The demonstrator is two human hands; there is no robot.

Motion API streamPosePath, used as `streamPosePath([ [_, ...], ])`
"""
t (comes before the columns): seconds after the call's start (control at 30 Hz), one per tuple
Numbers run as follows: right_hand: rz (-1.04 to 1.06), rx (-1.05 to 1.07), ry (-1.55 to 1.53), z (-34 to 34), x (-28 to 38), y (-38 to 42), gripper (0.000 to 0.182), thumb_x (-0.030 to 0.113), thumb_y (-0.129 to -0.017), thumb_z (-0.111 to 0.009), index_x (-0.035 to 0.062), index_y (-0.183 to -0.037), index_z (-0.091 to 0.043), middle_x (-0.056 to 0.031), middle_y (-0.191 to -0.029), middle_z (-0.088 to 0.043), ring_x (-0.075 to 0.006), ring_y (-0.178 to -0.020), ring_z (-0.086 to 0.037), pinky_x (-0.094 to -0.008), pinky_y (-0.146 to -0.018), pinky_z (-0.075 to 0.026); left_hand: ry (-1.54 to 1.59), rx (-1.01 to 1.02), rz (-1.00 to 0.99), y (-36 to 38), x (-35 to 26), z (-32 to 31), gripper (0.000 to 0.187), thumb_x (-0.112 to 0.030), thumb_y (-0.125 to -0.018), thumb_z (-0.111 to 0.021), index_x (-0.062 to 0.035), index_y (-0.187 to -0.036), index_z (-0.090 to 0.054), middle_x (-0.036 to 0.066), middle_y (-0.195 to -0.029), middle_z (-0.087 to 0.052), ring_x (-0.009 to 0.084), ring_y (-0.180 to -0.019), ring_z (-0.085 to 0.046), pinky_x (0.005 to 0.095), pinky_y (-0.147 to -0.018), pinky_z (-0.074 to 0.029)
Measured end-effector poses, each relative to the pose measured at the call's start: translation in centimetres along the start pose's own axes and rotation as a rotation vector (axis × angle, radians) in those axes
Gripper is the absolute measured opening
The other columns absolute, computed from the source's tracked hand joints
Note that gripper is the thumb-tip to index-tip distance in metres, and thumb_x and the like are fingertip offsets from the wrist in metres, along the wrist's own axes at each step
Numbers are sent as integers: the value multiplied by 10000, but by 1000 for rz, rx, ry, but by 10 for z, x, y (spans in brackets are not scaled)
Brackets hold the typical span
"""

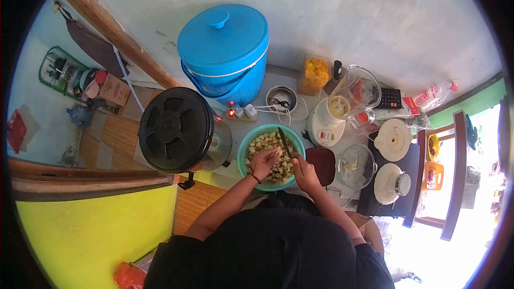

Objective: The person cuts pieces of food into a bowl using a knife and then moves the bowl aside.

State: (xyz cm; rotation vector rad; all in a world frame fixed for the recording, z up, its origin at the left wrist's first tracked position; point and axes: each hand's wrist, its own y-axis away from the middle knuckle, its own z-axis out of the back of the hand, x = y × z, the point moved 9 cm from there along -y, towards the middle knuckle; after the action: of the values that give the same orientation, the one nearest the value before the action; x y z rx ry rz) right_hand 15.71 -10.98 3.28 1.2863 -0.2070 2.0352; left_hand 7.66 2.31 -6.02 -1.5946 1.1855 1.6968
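A turquoise basin (242, 156) in front of my body is filled with small, pale diced food pieces (284, 169), some with darker sides. My right hand (305, 173) grips a knife (284, 142) by its handle, and the dark blade points away from me across the basin. Over the left part of the basin, my left hand (264, 164) has its fingers curled together close to the blade; what they pinch is too small to name. A dark bracelet circles the left wrist.
Behind the basin stand a blue lidded bucket (222, 48), a power strip (243, 112) with plugs and a metal bowl (281, 99). A black-lidded container (176, 128) is at left. To the right are a blender (327, 123), a clear bowl (357, 167) and a dark red board (320, 163).
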Motion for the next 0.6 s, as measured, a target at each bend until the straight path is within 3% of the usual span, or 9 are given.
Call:
streamPosePath([
  [0.13, 72, 63, -2, -5, 23, 3, 408, 322, -1006, -366, 60, -1298, -477, -285, -851, -633, -459, -827, -626, -490, -715, -490, 336, -38, 6, 17, -13, -5, 234, -70, -874, -654, 8, -1093, -630, 77, -928, -687, 113, -842, -652, 230, -686, -519],
  [0.4, 132, 93, 101, -12, 36, 6, 382, 260, -994, -386, 81, -1331, -418, -289, -775, -623, -459, -772, -629, -524, -658, -490, 169, -108, -29, 30, -32, 1, 179, -77, -851, -691, 29, -993, -664, 70, -801, -690, 119, -718, -659, 223, -641, -531],
  [0.6, 144, 22, 171, -17, 25, 5, 280, 267, -992, -392, 58, -1168, -453, -280, -748, -619, -476, -724, -610, -549, -619, -477, 258, -122, 64, 37, -22, -6, 155, -91, -858, -688, 44, -932, -676, 76, -807, -689, 123, -697, -659, 237, -629, -543],
])
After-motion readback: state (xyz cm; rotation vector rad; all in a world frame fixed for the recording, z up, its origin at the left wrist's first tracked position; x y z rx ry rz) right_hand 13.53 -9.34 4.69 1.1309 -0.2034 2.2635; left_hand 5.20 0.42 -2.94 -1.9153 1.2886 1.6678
